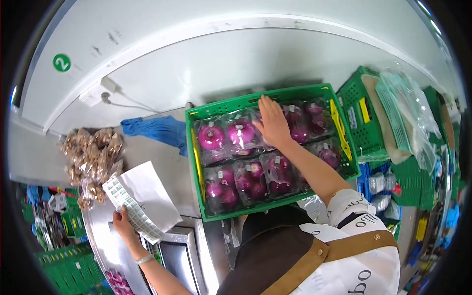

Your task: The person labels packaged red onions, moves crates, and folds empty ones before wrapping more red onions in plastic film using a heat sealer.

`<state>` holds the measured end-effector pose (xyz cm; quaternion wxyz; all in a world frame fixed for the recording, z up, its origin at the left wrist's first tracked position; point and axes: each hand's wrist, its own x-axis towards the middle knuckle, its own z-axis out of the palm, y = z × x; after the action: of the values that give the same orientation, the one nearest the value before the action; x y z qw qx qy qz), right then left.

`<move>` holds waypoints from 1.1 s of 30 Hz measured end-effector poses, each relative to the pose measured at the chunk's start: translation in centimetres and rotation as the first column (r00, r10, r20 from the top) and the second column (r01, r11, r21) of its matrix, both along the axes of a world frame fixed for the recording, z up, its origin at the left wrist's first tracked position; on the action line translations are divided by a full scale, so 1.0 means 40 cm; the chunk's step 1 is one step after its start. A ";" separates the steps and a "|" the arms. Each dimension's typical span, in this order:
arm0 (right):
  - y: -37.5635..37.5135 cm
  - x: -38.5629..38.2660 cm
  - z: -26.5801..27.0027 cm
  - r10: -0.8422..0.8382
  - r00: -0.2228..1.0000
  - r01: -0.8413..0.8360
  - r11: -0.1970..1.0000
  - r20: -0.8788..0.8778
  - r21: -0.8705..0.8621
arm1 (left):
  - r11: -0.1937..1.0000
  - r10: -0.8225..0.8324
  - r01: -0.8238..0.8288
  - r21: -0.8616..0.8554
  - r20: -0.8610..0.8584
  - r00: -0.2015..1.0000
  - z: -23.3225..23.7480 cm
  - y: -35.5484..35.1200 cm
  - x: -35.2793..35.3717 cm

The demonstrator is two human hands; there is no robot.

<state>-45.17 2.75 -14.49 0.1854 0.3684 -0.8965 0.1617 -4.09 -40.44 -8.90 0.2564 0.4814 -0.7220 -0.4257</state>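
My left hand (125, 222) grips the lower left edge of a sheet of small printed labels (133, 209), with a white paper (152, 191) beside it. My right hand (273, 123) lies flat, fingers together and stretched out, over the bagged purple onions in the upper row of a green crate (270, 208). Clear bags of purple onions (212, 136) fill the crate in two rows, and several carry a small white label. What lies beneath my right palm is hidden.
A blue cloth (156, 130) touches the crate's left side. Bags of brown produce (93, 155) lie at the far left. More green crates (362, 115) with plastic bags stand at the right. A cable and socket (105, 97) are on the back wall.
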 end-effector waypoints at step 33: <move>0.471 0.182 0.036 0.136 0.778 -0.219 0.974 0.613 0.062 | -0.087 -0.923 0.993 -0.080 0.380 -0.050 -0.145 0.898 -0.702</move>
<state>-37.88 21.59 -13.06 -0.1510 0.3916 -0.8784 0.2287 -32.17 -4.52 -14.70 -0.1261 -0.1963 -0.9262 -0.2963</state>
